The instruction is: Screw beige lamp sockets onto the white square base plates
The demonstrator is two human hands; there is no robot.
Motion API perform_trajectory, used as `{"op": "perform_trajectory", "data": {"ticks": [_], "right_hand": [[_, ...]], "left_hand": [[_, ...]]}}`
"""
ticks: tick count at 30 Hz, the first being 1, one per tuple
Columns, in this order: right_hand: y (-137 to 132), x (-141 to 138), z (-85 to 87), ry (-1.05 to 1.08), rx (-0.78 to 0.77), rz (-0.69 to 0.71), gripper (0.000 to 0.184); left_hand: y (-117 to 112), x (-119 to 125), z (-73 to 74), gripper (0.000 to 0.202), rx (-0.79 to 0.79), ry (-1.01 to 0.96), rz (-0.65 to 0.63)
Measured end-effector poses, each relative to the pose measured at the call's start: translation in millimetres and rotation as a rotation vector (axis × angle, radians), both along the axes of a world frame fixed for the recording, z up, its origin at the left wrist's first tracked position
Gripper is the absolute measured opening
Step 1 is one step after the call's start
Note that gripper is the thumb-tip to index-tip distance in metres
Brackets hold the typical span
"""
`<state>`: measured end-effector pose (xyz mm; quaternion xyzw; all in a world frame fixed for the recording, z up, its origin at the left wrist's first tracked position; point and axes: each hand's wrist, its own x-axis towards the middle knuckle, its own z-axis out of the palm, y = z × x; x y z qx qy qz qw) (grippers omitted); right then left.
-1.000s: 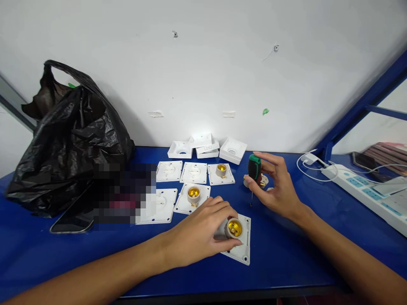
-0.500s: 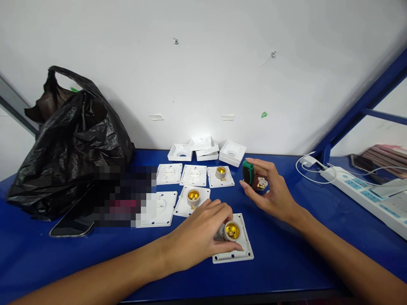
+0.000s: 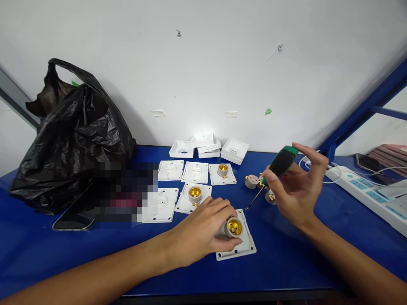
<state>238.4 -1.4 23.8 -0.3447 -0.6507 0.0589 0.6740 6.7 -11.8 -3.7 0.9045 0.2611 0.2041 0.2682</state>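
Observation:
My left hand (image 3: 211,231) is closed around a lamp socket (image 3: 234,228) with a brass-coloured inside, which sits on a square white plate (image 3: 246,248). Between the fingers and thumb of my right hand (image 3: 295,182) is a screwdriver (image 3: 281,161) with a green and black handle. Its thin shaft slants down to the left, the tip near the plate's upper right corner. Below and behind it lie several loose sockets (image 3: 252,181), partly hidden by my right hand. Two more plates carry sockets: a near one (image 3: 195,195) and a far one (image 3: 223,170).
White square covers (image 3: 234,150) are piled by the wall. More white plates (image 3: 171,170) lie at centre left. A black plastic bag (image 3: 73,140) and a phone (image 3: 73,216) are at the left. On the right runs a power strip (image 3: 365,190) with cables.
My right hand has moved right and tilted the screwdriver, so its shaft and the loose sockets now show. My left hand stays on the socket. The view has shifted slightly.

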Motion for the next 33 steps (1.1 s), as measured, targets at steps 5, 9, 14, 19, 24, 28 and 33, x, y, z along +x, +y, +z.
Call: {"op": "perform_trajectory", "data": {"ticks": [5,9,14,19,24,28,33], "right_hand": [[-16.3,-12.7,5.9,0.017,0.011,0.048,0.058],[-22.8,-18.8,-1.1,0.009,-0.021,0.133,0.061],[-21.3,-20.5,-13.6,-0.018,-0.058,0.208,0.068],[-20.0,-19.8,-18.9,-0.084,-0.072,0.256,0.077],[-21.8,-20.2,-18.4,-0.115,-0.072,0.263,0.076],[-21.7,-20.7,-17.7,-0.110,-0.064,0.276,0.076],[-21.1,-20.8,-16.9,-0.090,-0.070,0.288,0.077]], "left_hand": [[-1.3,-0.2,3.6,0.037,0.007,0.018,0.025],[-0.1,0.4,0.2,0.040,0.035,0.021,0.021],[-0.1,0.5,-1.7,0.042,0.083,0.022,0.015],[-0.6,0.8,-2.0,0.042,0.112,0.026,0.015],[0.0,0.6,-3.9,0.043,0.136,0.019,0.021],[0.1,0.4,-4.3,0.043,0.136,0.011,0.016],[0.8,0.3,-5.3,0.042,0.128,0.017,0.008]]}}
